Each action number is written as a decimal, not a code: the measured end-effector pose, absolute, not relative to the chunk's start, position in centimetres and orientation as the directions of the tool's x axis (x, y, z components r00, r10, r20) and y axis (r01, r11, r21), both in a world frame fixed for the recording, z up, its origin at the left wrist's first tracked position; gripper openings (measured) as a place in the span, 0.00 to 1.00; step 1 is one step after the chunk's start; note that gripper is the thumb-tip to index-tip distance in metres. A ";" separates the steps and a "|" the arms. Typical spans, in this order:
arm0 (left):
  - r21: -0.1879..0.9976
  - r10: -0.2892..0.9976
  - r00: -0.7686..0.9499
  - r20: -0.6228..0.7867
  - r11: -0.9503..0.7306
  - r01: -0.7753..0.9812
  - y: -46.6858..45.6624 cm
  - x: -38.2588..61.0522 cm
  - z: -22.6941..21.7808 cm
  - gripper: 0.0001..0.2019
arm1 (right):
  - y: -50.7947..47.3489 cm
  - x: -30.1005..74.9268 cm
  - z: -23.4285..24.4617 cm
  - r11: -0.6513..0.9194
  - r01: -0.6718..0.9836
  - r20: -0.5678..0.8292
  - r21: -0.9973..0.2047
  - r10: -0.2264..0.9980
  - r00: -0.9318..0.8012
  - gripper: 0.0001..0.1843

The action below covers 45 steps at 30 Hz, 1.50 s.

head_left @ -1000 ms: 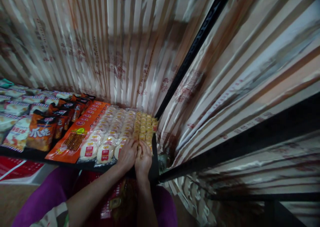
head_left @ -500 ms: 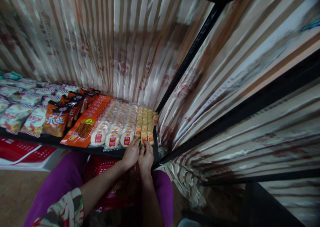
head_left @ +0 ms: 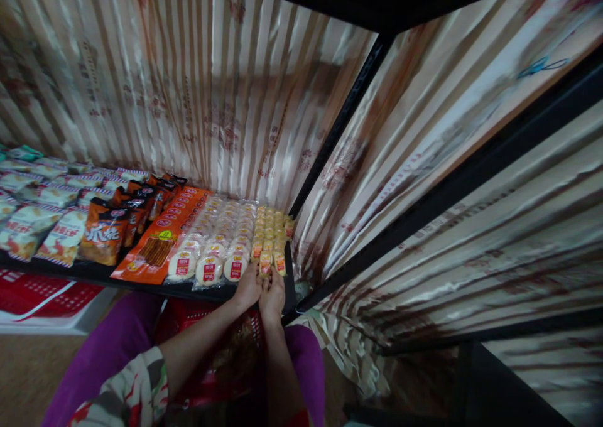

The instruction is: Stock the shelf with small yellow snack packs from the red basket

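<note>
Small yellow wrapped snack packets (head_left: 267,229) stand in tight rows at the right end of a black shelf (head_left: 221,293). At the front of these rows, my left hand (head_left: 247,287) has its fingers curled against the left and lower side of a front packet (head_left: 265,265). My right hand (head_left: 272,298) is close beside it, fingers bent on the same packet's lower edge, just below the right front packet (head_left: 279,264). Both sets of fingertips are partly hidden. Just left are rows of round white crackers in clear wrappers (head_left: 210,267).
An orange snack bag (head_left: 155,248) lies left of the crackers, then dark orange bags (head_left: 103,235) and white bags (head_left: 31,229). A black post (head_left: 336,132) rises at the shelf's right end before striped curtains (head_left: 245,100). Below is a red basket (head_left: 181,323).
The view has shifted slightly, so the shelf appears a little lower and further left. My hands remain at the front yellow packets, with the fingers drawn closer together.
</note>
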State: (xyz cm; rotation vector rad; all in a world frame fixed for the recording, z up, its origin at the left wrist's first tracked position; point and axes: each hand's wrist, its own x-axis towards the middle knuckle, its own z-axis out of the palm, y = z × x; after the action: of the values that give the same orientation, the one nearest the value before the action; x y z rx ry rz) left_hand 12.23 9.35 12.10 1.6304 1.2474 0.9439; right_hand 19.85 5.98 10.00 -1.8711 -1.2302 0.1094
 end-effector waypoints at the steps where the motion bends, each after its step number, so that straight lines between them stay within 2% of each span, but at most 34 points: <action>1: 0.935 0.975 0.211 0.075 -0.142 0.324 9.4 12.3 12.1 0.22 | 6.1 19.8 10.0 -0.136 0.703 0.363 -0.699 0.778 0.512 0.23; 7: 0.920 0.978 0.179 0.107 -0.166 0.354 9.2 12.2 12.5 0.22 | 6.1 19.7 10.3 -0.143 0.650 0.321 -0.746 0.779 0.539 0.23; 17: 0.877 0.955 0.183 0.233 -0.288 0.386 10.0 12.2 14.7 0.20 | 6.3 19.6 13.3 -0.070 0.603 0.358 -0.794 0.748 0.558 0.21; 21: 0.852 0.957 0.192 0.218 -0.283 0.440 10.7 12.6 16.2 0.16 | 6.7 19.9 14.1 -0.057 0.621 0.405 -0.781 0.711 0.575 0.20; 27: 0.801 0.946 0.214 0.243 -0.320 0.507 11.9 13.6 18.2 0.10 | 7.6 21.0 15.4 -0.076 0.614 0.400 -0.786 0.695 0.598 0.19; 34: 0.820 0.929 0.299 0.219 -0.341 0.460 13.7 15.3 20.0 0.10 | 9.1 22.5 16.9 -0.087 0.652 0.456 -0.753 0.645 0.613 0.19; 39: 0.794 0.929 0.320 0.185 -0.333 0.508 14.8 16.4 21.3 0.10 | 10.2 23.4 17.3 -0.141 0.700 0.500 -0.700 0.602 0.622 0.20; 45: 0.808 0.916 0.358 0.183 -0.347 0.477 16.2 17.5 21.9 0.11 | 11.6 24.3 17.4 -0.164 0.658 0.484 -0.735 0.552 0.679 0.20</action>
State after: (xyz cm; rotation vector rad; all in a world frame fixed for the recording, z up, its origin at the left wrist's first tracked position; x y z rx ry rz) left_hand 17.54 16.18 21.89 1.9635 1.2062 0.8538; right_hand 24.30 11.60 17.41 -1.8331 -0.9567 -0.1243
